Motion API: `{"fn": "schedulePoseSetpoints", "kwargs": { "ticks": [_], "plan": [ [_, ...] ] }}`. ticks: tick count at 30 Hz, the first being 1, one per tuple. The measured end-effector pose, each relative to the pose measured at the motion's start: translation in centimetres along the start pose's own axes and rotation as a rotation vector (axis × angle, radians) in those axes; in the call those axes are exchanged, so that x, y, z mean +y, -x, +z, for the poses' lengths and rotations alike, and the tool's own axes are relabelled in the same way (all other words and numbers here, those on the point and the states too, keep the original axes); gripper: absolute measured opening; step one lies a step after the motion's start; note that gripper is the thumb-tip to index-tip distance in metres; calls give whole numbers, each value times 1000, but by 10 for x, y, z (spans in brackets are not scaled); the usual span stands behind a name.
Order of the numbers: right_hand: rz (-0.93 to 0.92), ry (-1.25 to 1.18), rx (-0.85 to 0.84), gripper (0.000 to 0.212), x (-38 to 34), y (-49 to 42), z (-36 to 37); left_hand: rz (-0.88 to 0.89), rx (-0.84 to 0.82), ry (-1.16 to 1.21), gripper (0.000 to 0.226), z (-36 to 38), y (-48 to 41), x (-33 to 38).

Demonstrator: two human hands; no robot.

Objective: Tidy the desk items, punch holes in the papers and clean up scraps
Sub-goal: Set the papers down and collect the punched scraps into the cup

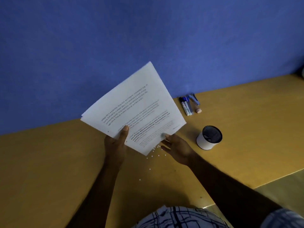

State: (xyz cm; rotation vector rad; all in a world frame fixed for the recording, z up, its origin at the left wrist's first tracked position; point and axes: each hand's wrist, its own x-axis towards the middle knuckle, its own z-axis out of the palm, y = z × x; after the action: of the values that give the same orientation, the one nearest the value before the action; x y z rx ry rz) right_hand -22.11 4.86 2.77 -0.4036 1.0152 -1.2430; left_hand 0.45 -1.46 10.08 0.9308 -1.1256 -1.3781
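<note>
Desk (49, 170) first, a wide yellow-brown top running along a blue wall (98, 38), and we have our sheaf of printed papers (136, 104) lifted off it, tilted, its long axis climbing away from us toward the wall. We hold the near edge with both hands: left hand (115, 145) pinches it, thumb on the printed face and fingers hidden behind; right hand (176, 148) looks loose, thumb laid on the sheet near the lowest corner, fingers spread below, so how firmly it holds we cannot tell. Off to the right stands a white cup with a dark mesh inside (209, 137), well apart from the sheaf, and beyond it markers and pens (189, 104) lie against the wall. Smallest of all, the punch scraps (156, 151), white dots strewn on the desk just under that low corner and trailing toward us. They lie directly below the grip, nearer the right hand, so we judge that hand should gather them.
</note>
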Motion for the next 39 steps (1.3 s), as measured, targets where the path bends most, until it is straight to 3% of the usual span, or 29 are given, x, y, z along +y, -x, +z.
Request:
{"fn": "schedulePoseSetpoints", "kwargs": {
  "ticks": [5,7,10,13,18,30,37,39],
  "plan": [
    [-197,24,43,33,-28,-5,8,-115,-18,52,53,-21,-2,-9],
    [-270,82,71,29,-43,-2,4,-173,46,78,46,-44,-11,-9],
    [-373,162,103,26,-61,4,-1,-155,112,-50,28,-78,-23,-5],
    [-441,258,95,25,-71,8,-3,-111,33,-239,36,-87,-31,-2],
    [-447,380,76,27,-72,7,-5,-126,-82,-474,32,-69,-29,-9],
    [-392,562,256,31,-60,8,-1,-166,-87,-416,42,-37,-9,-42],
    [-353,572,268,39,-43,5,-7,-196,-24,-465,41,-33,-2,-61],
    [-363,576,259,33,-37,4,-7,-210,-35,-529,36,-31,0,-66]
  ]
}}
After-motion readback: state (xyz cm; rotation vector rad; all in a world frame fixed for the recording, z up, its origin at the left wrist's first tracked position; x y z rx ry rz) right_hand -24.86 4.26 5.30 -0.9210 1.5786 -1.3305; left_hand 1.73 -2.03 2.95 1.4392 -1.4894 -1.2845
